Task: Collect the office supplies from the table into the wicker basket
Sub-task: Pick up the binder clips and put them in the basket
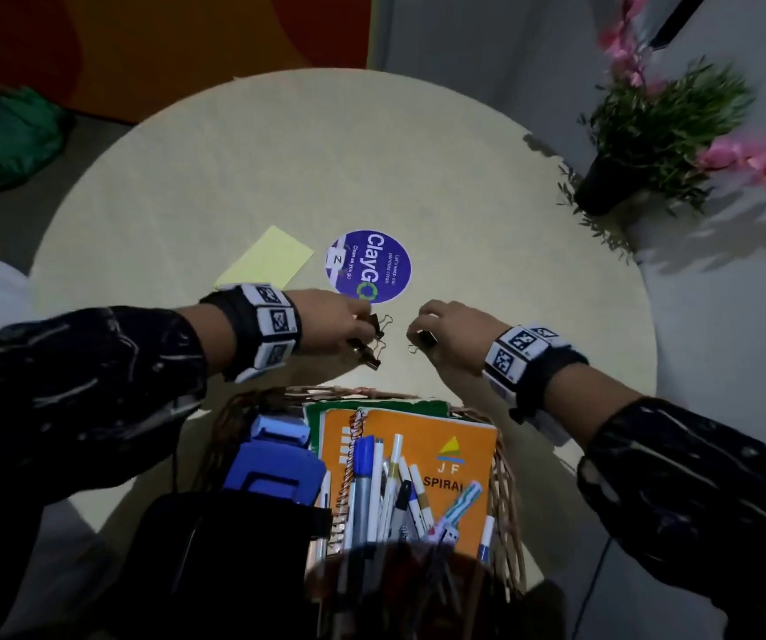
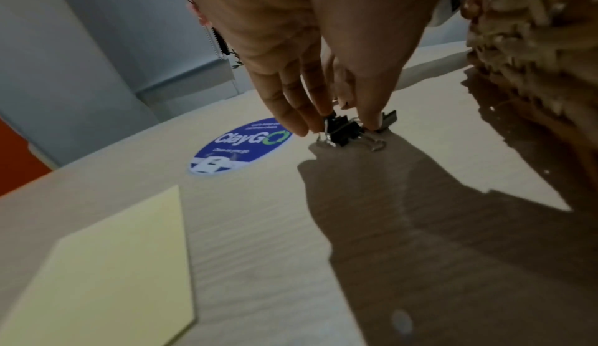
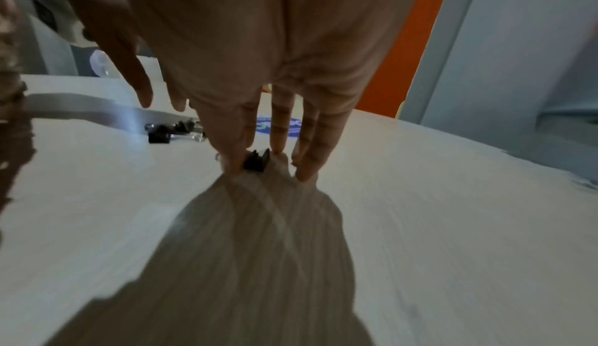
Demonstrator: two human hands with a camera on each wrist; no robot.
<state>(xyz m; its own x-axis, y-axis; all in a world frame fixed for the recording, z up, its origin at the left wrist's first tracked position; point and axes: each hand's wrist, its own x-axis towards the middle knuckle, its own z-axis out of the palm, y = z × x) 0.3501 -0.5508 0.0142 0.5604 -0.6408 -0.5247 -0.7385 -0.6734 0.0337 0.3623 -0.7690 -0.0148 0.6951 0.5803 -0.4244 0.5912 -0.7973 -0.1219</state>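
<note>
Black binder clips (image 1: 374,337) (image 2: 343,130) lie on the round beige table (image 1: 325,154) just beyond the wicker basket (image 1: 506,482). My left hand (image 1: 366,326) (image 2: 340,123) pinches them from above against the tabletop. My right hand (image 1: 420,337) (image 3: 258,166) pinches a single small black binder clip (image 1: 426,338) (image 3: 256,162), also down on the table. A yellow sticky-note pad (image 1: 266,261) (image 2: 113,262) lies flat to the left. The basket holds orange spiral notebooks (image 1: 436,450), several pens (image 1: 381,482) and a blue hole punch (image 1: 270,468).
A round purple ClayGo sticker (image 1: 368,266) (image 2: 241,145) is stuck on the table beyond my hands. A potted plant with pink flowers (image 1: 649,131) stands off the table's right edge. The basket's wall (image 2: 530,44) rises close to the right of my left hand.
</note>
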